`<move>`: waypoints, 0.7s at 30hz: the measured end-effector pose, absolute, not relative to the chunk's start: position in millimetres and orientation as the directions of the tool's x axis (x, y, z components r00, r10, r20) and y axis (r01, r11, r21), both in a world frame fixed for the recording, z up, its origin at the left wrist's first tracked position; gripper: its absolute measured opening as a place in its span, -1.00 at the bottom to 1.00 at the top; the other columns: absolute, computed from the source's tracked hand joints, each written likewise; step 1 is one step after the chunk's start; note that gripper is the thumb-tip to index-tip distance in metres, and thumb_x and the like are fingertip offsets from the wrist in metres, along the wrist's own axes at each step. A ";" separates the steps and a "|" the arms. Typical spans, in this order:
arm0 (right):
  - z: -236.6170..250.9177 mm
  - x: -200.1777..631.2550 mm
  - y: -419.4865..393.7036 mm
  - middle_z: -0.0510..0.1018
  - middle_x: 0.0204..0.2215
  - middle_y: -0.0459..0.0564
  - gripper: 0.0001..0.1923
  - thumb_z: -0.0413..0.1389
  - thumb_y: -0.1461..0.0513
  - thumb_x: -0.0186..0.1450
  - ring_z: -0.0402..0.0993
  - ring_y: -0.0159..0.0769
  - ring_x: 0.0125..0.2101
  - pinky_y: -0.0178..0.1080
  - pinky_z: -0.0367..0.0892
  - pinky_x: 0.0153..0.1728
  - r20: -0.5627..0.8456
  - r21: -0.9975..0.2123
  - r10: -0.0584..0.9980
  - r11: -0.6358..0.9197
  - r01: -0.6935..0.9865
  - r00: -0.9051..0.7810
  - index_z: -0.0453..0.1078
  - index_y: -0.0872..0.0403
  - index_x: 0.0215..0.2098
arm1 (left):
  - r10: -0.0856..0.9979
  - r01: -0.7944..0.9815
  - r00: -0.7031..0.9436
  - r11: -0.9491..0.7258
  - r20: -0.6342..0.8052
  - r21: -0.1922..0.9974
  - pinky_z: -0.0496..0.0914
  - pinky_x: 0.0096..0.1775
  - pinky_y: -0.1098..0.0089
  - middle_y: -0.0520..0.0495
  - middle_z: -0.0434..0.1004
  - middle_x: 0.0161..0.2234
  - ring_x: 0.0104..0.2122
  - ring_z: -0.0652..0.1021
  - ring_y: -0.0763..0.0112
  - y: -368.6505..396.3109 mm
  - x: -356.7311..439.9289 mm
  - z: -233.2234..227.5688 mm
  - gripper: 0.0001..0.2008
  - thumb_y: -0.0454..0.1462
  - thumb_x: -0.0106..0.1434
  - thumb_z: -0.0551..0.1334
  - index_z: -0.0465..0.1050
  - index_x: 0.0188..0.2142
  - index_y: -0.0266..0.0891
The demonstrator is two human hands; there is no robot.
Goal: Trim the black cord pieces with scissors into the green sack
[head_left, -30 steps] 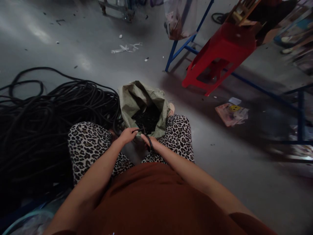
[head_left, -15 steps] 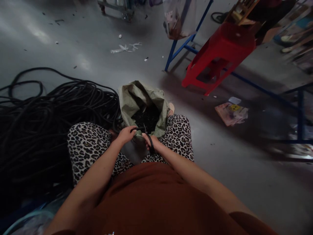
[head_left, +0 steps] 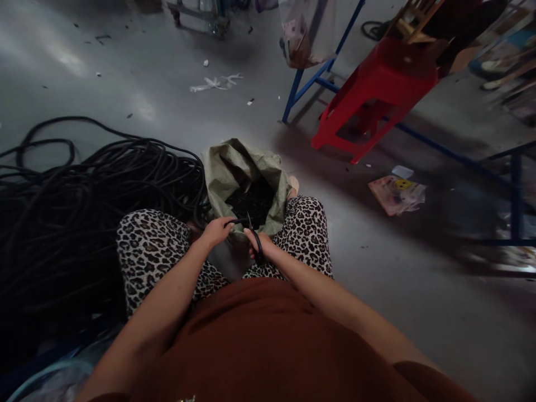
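Between my knees stands an open woven sack (head_left: pixel 218 181) with many small black pieces (head_left: pixel 253 201) inside. My left hand (head_left: pixel 216 230) is closed around a black cord (head_left: pixel 239 221) whose end points right, over the sack's near rim. In my right hand (head_left: pixel 260 244) is a pair of scissors (head_left: pixel 257 244) with black handles, fingers wrapped round them. Their blades point up and meet the cord near its end; whether they are parted I cannot tell. A large tangled heap of black cord (head_left: pixel 142 173) lies on the floor to the left.
A red plastic stool (head_left: pixel 389 67) stands at the upper right beside a blue metal frame (head_left: pixel 295 95). A clear bag (head_left: pixel 307 39) hangs there. Printed plastic packaging (head_left: pixel 396 192) lies on the floor at right, and white strips (head_left: pixel 213 84) lie beyond the sack. A wheeled trolley (head_left: pixel 201 17) is at the top.
Both hands stay nearly in place, still holding the cord and scissors. The cord's end reaches slightly differently against the blades; little else differs.
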State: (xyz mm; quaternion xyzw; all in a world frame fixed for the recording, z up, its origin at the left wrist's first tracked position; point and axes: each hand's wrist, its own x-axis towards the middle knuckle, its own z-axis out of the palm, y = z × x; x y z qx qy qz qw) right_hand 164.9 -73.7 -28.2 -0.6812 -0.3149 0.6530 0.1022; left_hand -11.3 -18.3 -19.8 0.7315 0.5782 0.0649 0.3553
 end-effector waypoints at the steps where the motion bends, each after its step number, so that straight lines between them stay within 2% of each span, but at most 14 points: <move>1: -28.2 165.0 -73.7 0.36 -0.76 -0.05 -0.40 -0.07 -0.20 0.21 0.34 -0.37 -0.78 -0.36 0.30 -0.78 -0.824 -0.553 0.564 -0.780 0.292 -0.054 0.30 0.17 -0.50 | 0.894 0.800 0.320 -0.077 -0.315 0.595 0.32 0.01 0.33 -0.13 0.52 -0.07 -0.05 0.48 0.25 -18.2 -11.3 -19.6 -0.63 -0.22 0.22 0.07 0.46 -0.04 -0.27; 21: -24.2 166.1 -70.4 0.31 -0.82 -0.07 -0.40 -0.07 -0.20 0.21 0.27 -0.38 -0.83 -0.38 0.19 -0.82 -0.818 -0.529 0.575 -0.746 0.404 -0.009 0.30 0.15 -0.57 | 0.895 0.821 0.275 -0.029 -0.351 0.570 0.30 0.02 0.36 -0.12 0.51 -0.05 -0.04 0.47 0.28 -17.2 -9.9 -19.6 -0.62 -0.21 0.23 0.06 0.45 -0.03 -0.26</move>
